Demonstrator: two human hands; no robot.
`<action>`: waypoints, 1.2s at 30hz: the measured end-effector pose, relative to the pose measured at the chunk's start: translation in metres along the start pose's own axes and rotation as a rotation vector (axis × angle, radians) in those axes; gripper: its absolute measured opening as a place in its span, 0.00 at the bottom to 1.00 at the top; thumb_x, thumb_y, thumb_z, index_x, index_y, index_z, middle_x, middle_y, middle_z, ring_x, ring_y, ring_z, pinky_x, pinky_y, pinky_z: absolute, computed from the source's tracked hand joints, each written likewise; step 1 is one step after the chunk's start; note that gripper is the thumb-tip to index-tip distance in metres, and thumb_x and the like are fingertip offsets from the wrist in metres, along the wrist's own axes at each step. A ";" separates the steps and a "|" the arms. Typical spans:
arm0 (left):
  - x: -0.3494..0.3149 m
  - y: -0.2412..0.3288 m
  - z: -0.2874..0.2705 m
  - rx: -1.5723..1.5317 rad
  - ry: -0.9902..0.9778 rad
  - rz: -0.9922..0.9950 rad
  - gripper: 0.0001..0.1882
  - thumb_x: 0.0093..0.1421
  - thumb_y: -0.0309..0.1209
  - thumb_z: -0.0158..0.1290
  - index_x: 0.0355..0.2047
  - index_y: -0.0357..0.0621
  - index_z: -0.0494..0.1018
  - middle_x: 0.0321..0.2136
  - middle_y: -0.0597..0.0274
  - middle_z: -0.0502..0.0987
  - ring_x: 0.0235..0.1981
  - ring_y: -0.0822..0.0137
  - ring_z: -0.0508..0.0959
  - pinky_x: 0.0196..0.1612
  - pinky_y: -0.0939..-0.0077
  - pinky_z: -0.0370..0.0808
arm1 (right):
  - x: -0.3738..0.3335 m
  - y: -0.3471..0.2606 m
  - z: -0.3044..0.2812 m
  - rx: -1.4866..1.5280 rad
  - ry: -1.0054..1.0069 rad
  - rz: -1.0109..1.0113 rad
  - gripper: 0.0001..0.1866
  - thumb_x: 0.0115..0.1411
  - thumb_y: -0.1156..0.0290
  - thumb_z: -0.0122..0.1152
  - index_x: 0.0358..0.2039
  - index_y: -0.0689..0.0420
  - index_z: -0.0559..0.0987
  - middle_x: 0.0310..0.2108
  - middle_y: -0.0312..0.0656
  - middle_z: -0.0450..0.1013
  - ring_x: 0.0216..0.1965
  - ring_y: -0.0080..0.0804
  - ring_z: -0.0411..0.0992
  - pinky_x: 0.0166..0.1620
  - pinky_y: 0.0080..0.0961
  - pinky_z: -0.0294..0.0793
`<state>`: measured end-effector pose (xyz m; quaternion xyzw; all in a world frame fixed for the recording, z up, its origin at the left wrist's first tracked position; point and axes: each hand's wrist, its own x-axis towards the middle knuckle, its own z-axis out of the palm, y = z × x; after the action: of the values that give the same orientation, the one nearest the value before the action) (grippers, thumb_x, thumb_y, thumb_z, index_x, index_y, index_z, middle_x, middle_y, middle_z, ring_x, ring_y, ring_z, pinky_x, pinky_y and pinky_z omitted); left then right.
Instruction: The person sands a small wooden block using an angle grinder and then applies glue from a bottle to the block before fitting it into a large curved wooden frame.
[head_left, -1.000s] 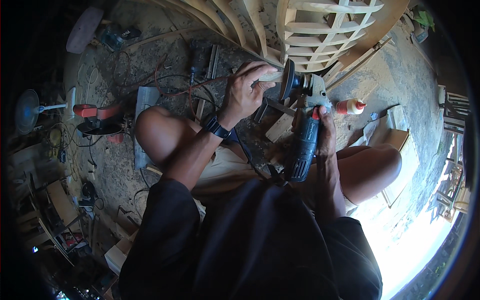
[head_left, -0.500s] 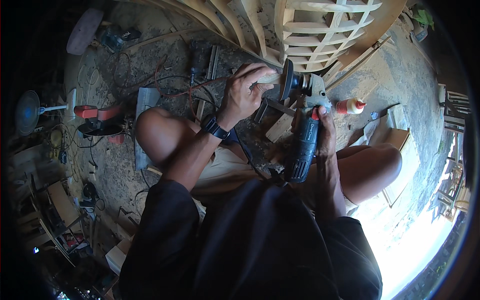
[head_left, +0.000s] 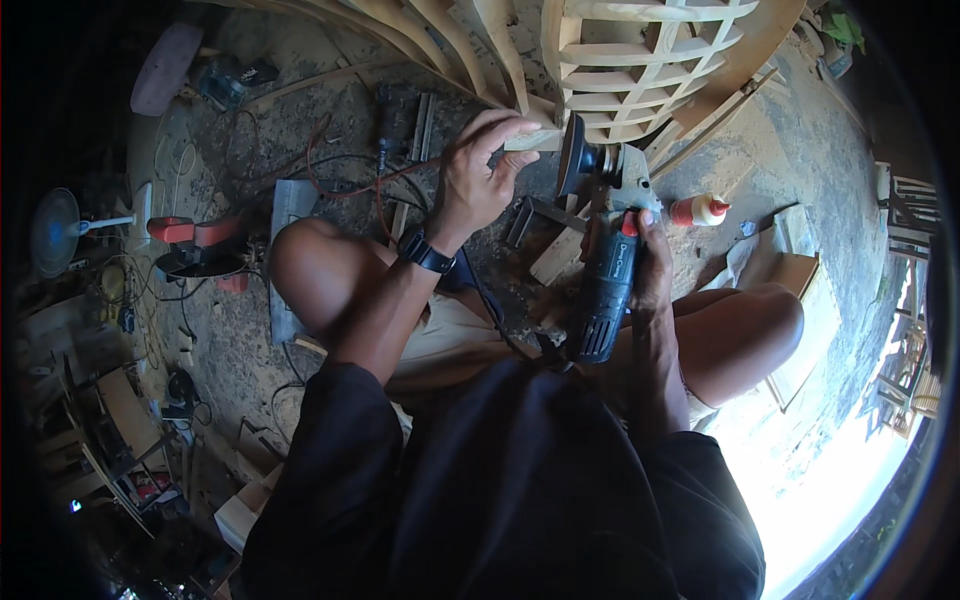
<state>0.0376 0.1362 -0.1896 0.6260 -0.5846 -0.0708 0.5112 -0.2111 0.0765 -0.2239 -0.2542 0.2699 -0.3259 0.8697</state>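
Observation:
My right hand [head_left: 652, 262] is wrapped round the dark body of an angle grinder [head_left: 607, 285], which stands nearly upright in the picture. Its round disc [head_left: 572, 155] is seen edge-on and faces left. Between the thumb and fingers of my left hand [head_left: 478, 178] is a small pale block of wood [head_left: 535, 141]. The block's right end lies close to the disc; whether they touch I cannot tell. A dark watch [head_left: 428, 252] sits on my left wrist.
A curved wooden rib frame [head_left: 640, 75] stands ahead. On the floor right of the grinder is a red-and-white squeeze bottle [head_left: 699, 210]. Wood offcuts [head_left: 560, 255] lie beneath the tool. Left are a red cut-off saw [head_left: 205, 235], a blue fan [head_left: 56, 232] and trailing cords.
My left hand has shifted slightly left and its fingers have spread, so more of the wood block shows. The grinder has hardly moved.

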 end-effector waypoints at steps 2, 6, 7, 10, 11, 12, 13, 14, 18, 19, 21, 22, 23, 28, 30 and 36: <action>-0.002 0.000 0.003 0.010 -0.021 0.004 0.15 0.62 0.30 0.63 0.48 0.42 0.79 0.46 0.52 0.81 0.46 0.53 0.82 0.50 0.66 0.78 | 0.000 0.000 0.002 -0.025 -0.021 -0.002 0.27 0.69 0.56 0.59 0.59 0.57 0.62 0.39 0.54 0.75 0.32 0.43 0.80 0.33 0.37 0.86; -0.005 0.001 0.005 -0.015 -0.029 0.001 0.15 0.61 0.30 0.64 0.48 0.42 0.80 0.45 0.51 0.81 0.45 0.53 0.82 0.49 0.66 0.78 | 0.000 -0.001 0.002 -0.050 -0.014 -0.016 0.27 0.69 0.56 0.59 0.59 0.57 0.62 0.39 0.54 0.75 0.31 0.42 0.80 0.33 0.37 0.86; -0.005 0.001 0.006 -0.038 -0.025 0.000 0.15 0.60 0.29 0.64 0.48 0.42 0.80 0.45 0.52 0.81 0.45 0.52 0.82 0.49 0.66 0.78 | 0.000 -0.001 0.001 -0.049 -0.011 -0.013 0.27 0.70 0.57 0.58 0.60 0.56 0.62 0.39 0.54 0.75 0.31 0.42 0.80 0.33 0.37 0.86; -0.006 0.001 0.005 0.010 -0.041 0.010 0.15 0.60 0.28 0.65 0.48 0.43 0.80 0.45 0.53 0.81 0.45 0.52 0.82 0.48 0.65 0.78 | 0.000 0.000 0.000 -0.053 -0.004 -0.022 0.27 0.70 0.57 0.58 0.61 0.57 0.62 0.39 0.54 0.75 0.31 0.42 0.80 0.32 0.37 0.86; -0.007 0.000 0.005 0.011 -0.040 0.009 0.15 0.60 0.28 0.65 0.48 0.43 0.80 0.45 0.53 0.81 0.45 0.52 0.82 0.48 0.65 0.78 | 0.000 0.000 -0.001 -0.054 -0.006 -0.021 0.27 0.70 0.57 0.58 0.61 0.57 0.62 0.39 0.54 0.75 0.31 0.42 0.80 0.32 0.37 0.86; -0.007 -0.001 0.005 0.014 -0.038 0.016 0.15 0.59 0.27 0.65 0.48 0.43 0.80 0.45 0.53 0.81 0.45 0.52 0.82 0.48 0.65 0.78 | 0.000 0.001 -0.002 -0.053 -0.007 -0.015 0.27 0.70 0.57 0.58 0.61 0.57 0.62 0.39 0.54 0.75 0.31 0.42 0.80 0.32 0.37 0.86; -0.008 -0.002 0.005 0.018 -0.037 0.023 0.15 0.59 0.27 0.65 0.47 0.44 0.80 0.45 0.54 0.81 0.45 0.52 0.82 0.47 0.65 0.78 | 0.000 0.001 -0.003 -0.051 -0.008 -0.009 0.27 0.70 0.56 0.58 0.61 0.57 0.62 0.39 0.54 0.75 0.31 0.42 0.80 0.32 0.37 0.86; -0.008 -0.002 0.005 0.017 -0.036 0.023 0.15 0.59 0.27 0.65 0.47 0.44 0.80 0.45 0.54 0.81 0.45 0.52 0.82 0.47 0.65 0.78 | 0.000 0.001 -0.003 -0.052 -0.008 -0.009 0.27 0.70 0.56 0.58 0.61 0.57 0.62 0.39 0.54 0.75 0.31 0.42 0.80 0.32 0.37 0.86; -0.009 0.001 0.004 0.006 -0.054 0.009 0.16 0.59 0.27 0.65 0.48 0.44 0.80 0.45 0.54 0.82 0.46 0.52 0.82 0.48 0.65 0.78 | 0.000 0.001 -0.003 -0.034 -0.010 -0.004 0.26 0.70 0.56 0.58 0.60 0.58 0.63 0.38 0.54 0.76 0.31 0.42 0.81 0.32 0.37 0.86; -0.009 0.002 0.003 -0.002 -0.058 0.010 0.16 0.59 0.27 0.65 0.48 0.44 0.80 0.45 0.54 0.82 0.46 0.53 0.82 0.48 0.65 0.78 | 0.000 0.001 -0.003 -0.032 -0.010 -0.005 0.26 0.70 0.57 0.58 0.59 0.58 0.63 0.38 0.54 0.76 0.31 0.42 0.81 0.32 0.37 0.86; -0.009 0.003 0.002 -0.003 -0.064 0.008 0.16 0.59 0.27 0.65 0.48 0.44 0.80 0.46 0.54 0.82 0.47 0.53 0.82 0.48 0.65 0.78 | -0.001 0.000 -0.001 -0.030 0.002 -0.007 0.26 0.70 0.57 0.58 0.59 0.58 0.63 0.38 0.55 0.76 0.31 0.42 0.81 0.32 0.37 0.86; -0.009 0.004 0.002 -0.005 -0.071 0.005 0.16 0.58 0.27 0.65 0.48 0.44 0.80 0.46 0.54 0.82 0.47 0.53 0.82 0.49 0.65 0.79 | -0.001 0.000 0.000 -0.028 0.017 -0.009 0.26 0.70 0.57 0.58 0.59 0.59 0.64 0.37 0.55 0.77 0.30 0.43 0.81 0.32 0.37 0.86; -0.009 0.004 0.002 -0.005 -0.071 0.005 0.16 0.58 0.27 0.65 0.48 0.44 0.80 0.46 0.54 0.82 0.47 0.53 0.82 0.49 0.65 0.79 | -0.001 0.000 -0.001 -0.027 0.017 -0.009 0.26 0.70 0.57 0.58 0.59 0.59 0.64 0.37 0.55 0.77 0.30 0.43 0.81 0.32 0.37 0.86; -0.008 0.004 0.001 -0.026 -0.083 0.007 0.15 0.59 0.26 0.65 0.47 0.43 0.80 0.45 0.54 0.82 0.47 0.53 0.82 0.49 0.65 0.78 | -0.002 -0.001 -0.001 -0.052 0.006 -0.008 0.26 0.70 0.57 0.58 0.59 0.59 0.64 0.37 0.55 0.77 0.30 0.43 0.81 0.32 0.36 0.86; -0.009 0.005 0.001 -0.029 -0.092 0.007 0.15 0.59 0.27 0.64 0.47 0.43 0.80 0.45 0.54 0.82 0.47 0.53 0.82 0.49 0.65 0.78 | -0.001 -0.001 -0.003 -0.048 0.004 -0.011 0.26 0.70 0.57 0.58 0.59 0.59 0.64 0.38 0.55 0.77 0.31 0.43 0.81 0.32 0.36 0.86; 0.000 0.004 -0.003 -0.090 -0.022 -0.028 0.14 0.61 0.28 0.64 0.48 0.42 0.80 0.46 0.53 0.81 0.47 0.55 0.82 0.50 0.68 0.77 | 0.000 -0.001 0.000 0.038 0.018 -0.020 0.26 0.70 0.56 0.58 0.59 0.59 0.64 0.38 0.55 0.76 0.31 0.43 0.81 0.32 0.37 0.86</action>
<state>0.0368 0.1388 -0.1859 0.6099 -0.5775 -0.1110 0.5312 -0.2115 0.0759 -0.2230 -0.2372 0.2687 -0.3419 0.8687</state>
